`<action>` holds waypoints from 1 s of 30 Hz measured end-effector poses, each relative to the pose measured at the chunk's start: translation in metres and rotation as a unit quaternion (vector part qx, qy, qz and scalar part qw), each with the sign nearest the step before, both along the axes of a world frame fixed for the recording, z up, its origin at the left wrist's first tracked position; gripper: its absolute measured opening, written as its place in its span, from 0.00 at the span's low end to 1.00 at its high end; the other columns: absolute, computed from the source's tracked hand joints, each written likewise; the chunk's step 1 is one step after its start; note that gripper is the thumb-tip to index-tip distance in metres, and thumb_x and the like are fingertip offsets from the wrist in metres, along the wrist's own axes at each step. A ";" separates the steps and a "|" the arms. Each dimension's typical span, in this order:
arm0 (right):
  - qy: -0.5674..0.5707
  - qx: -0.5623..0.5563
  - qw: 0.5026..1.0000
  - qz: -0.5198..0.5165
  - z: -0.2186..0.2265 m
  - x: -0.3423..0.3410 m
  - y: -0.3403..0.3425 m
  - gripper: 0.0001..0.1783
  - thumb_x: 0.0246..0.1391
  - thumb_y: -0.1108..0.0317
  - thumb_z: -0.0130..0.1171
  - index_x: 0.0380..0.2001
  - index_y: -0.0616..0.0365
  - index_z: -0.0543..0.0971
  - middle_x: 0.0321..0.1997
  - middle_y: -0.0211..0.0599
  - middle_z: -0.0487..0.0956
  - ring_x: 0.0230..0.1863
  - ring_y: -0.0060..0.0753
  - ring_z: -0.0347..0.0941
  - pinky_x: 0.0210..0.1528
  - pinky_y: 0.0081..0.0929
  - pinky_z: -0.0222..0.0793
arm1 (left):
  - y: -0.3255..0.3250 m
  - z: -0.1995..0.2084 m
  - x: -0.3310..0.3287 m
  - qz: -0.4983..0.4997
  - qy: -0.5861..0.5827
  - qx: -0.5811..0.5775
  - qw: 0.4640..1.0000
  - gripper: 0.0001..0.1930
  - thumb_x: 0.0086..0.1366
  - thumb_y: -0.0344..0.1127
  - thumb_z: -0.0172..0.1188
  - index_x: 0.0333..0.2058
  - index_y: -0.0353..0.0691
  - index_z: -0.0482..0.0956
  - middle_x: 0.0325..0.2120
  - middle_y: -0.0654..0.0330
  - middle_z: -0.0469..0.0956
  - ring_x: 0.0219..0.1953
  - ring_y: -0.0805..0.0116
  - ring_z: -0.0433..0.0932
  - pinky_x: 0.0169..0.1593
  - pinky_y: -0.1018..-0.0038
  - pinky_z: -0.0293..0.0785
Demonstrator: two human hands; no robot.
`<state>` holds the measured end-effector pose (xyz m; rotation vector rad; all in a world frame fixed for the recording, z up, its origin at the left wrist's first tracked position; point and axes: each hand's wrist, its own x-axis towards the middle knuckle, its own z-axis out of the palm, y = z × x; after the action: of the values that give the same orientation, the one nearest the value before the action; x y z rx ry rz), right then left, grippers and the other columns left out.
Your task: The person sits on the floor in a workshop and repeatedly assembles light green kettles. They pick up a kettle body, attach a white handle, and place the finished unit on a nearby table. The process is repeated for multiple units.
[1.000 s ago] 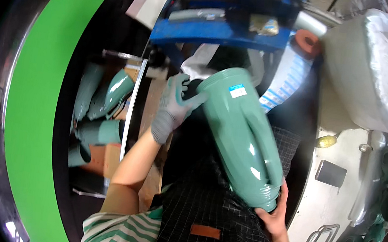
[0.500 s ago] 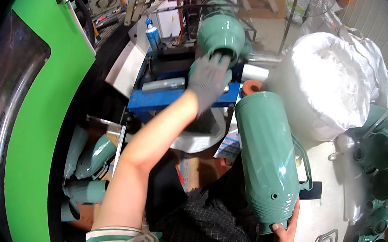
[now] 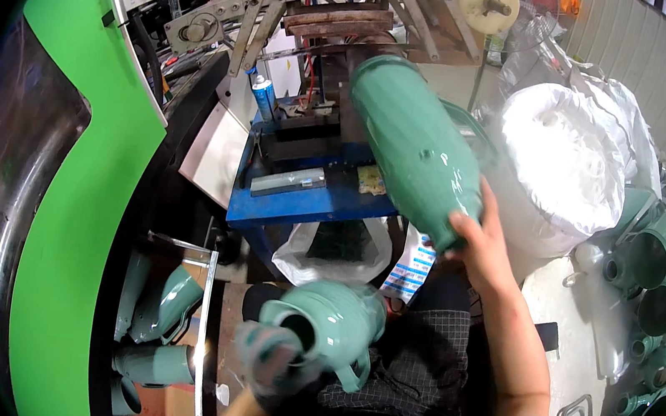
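Observation:
My right hand [image 3: 482,238], bare, grips the narrow end of a glossy green thermos flask shell [image 3: 418,148]. The shell is held tilted in front of the machine, its wide end up and to the left. Its handle shows on the right side. Low over my lap, my gloved left hand [image 3: 272,362] holds a second green flask shell [image 3: 339,318] by its open neck. Motion smears that hand, so the exact finger positions are unclear. A handle juts from the lower side of this second shell.
Ahead stands a machine with metal linkage arms [image 3: 265,22] and a blue bench [image 3: 307,211]. Several green shells lie in a left-hand rack [image 3: 207,318], more at far right [image 3: 654,250]. A large white sack [image 3: 562,162] stands right; a spray can [image 3: 264,100] sits by the bench.
My left hand has drawn a green shell back from the machine to my lap. My right hand has carried the other shell up and left, toward the machine.

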<state>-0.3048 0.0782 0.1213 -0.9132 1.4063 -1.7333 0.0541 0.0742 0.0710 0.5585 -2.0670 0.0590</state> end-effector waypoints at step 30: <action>-0.359 -0.169 0.917 -0.036 0.006 0.006 -0.248 0.45 0.51 0.59 0.71 0.69 0.49 0.60 0.64 0.53 0.68 0.55 0.56 0.77 0.39 0.51 0.86 | 0.025 -0.038 -0.051 -0.171 -0.158 0.171 0.957 0.19 0.46 0.51 0.78 0.34 0.54 0.82 0.42 0.65 0.82 0.33 0.60 0.79 0.35 0.59 0.70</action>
<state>-0.2990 -0.1702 0.1270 -0.3094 0.6740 -2.1055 0.0030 0.0994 0.0335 0.4064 -2.4810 -0.4459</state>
